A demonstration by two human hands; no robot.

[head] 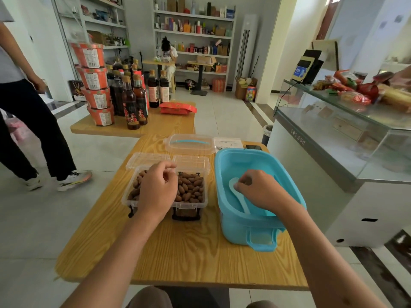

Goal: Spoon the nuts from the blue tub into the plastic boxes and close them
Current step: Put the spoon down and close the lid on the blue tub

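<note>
Brown oval nuts (191,188) filled two clear plastic boxes (201,204) that stood side by side on the wooden bench (178,247), left of centre, their hinged lids (191,162) folded open toward the far side. Above the left box hung the left hand (158,190), fingers curled with the fingertips drawn together; whether it pinched a nut could not be told. Just right of the boxes sat the rectangular light-blue plastic tub (244,227), its inside showing no nuts. Inside the tub lay a pale blue plastic spoon (239,196), and the right hand (262,190) reached in with curled fingers closed on its handle end. Beyond the boxes lay a clear tub lid with a blue handle (190,144). Farther off on the left, a second wooden bench (155,127) carried dark sauce bottles (133,101) and stacked orange tubs (95,85).
</note>
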